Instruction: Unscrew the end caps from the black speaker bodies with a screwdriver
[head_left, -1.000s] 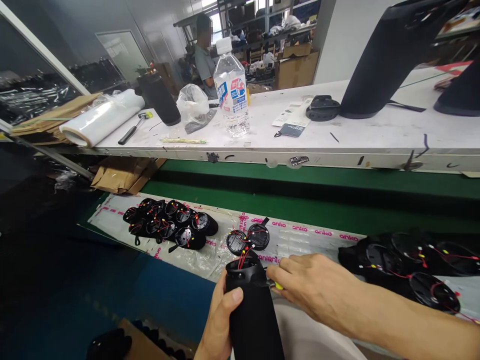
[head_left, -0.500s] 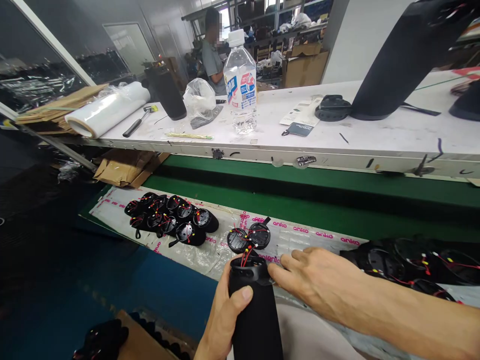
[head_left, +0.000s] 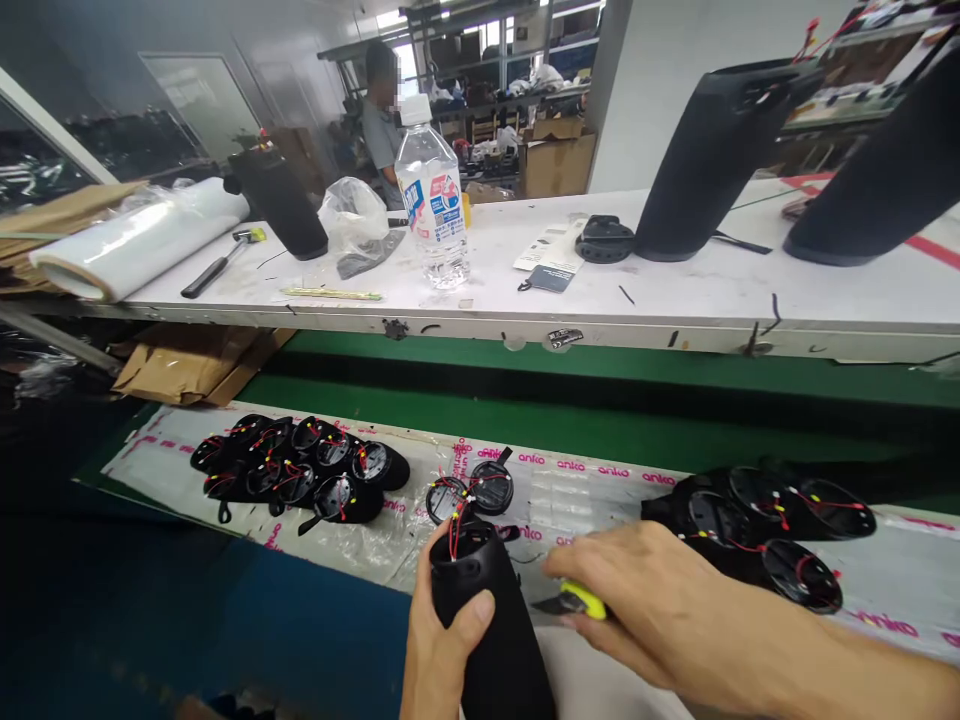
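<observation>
My left hand [head_left: 442, 640] is wrapped round a black cylindrical speaker housing [head_left: 495, 630], its thumb on the front. The housing tilts with its open top toward the board, and red wires with small connectors rise from inside it. Just to the right, my right hand [head_left: 637, 600] grips a yellow utility knife [head_left: 583, 599]. Its dark blade points left, close to the housing's side. Beyond the rim lie two round black speaker end pieces [head_left: 493, 487], wired and side by side.
Several wired black housings [head_left: 330, 455] lie on the left of the wrapped board [head_left: 570, 485], and more [head_left: 757, 520] on the right. The white shelf [head_left: 487, 270] above holds a water bottle [head_left: 433, 200], a hammer-like tool [head_left: 217, 268], a plastic roll [head_left: 142, 240] and upright speakers [head_left: 697, 160]. A person [head_left: 381, 120] is behind.
My right hand has moved away from the housing's rim, down and to the right, and the yellow knife now shows in it. My left hand still holds the housing. The view has shifted right.
</observation>
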